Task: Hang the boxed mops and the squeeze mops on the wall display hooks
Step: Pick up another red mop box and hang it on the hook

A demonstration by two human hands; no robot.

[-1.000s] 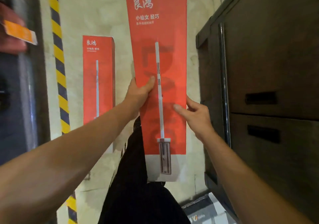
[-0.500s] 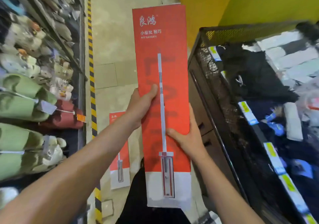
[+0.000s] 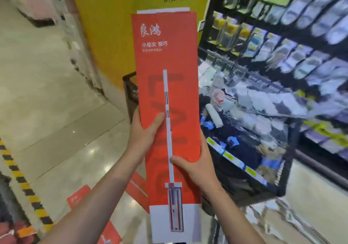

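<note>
Carrying one boxed mop [image 3: 165, 97] upright, in both hands, at chest height in front of the camera. Left hand [image 3: 144, 132] gripping the left edge near mid-length, thumb laid flat across the red front, fingers wrapped behind and out of sight. Right hand [image 3: 195, 165] gripping the right edge lower down, thumb pressed on the printed handle, fingers likewise hidden behind the box. Grip unchanged from a second ago; box kept vertical throughout.

Noted change: view swung up and to the right. A second ago, floor and a dark cabinet filled the frame, with a second box lying flat on the floor. Now a yellow wall [image 3: 116, 42] stands behind the box, a wire bin [image 3: 282, 168] of packaged goods sits to the right, and a rack [image 3: 282, 36] of hanging packets rises beyond it. Red boxes [image 3: 79, 196] visible low on the floor, partly hidden by the left forearm.

Judgement: pick-up complete, transport under way. No mop hooks identifiable; right side heavily blurred. Hanging step not yet begun. Top flap of the box shows white card; hang-hole not discernible. Further boxes on the floor suggest the task is at an early stage. Risk: long box swinging against the bin edge during the turn.
</note>
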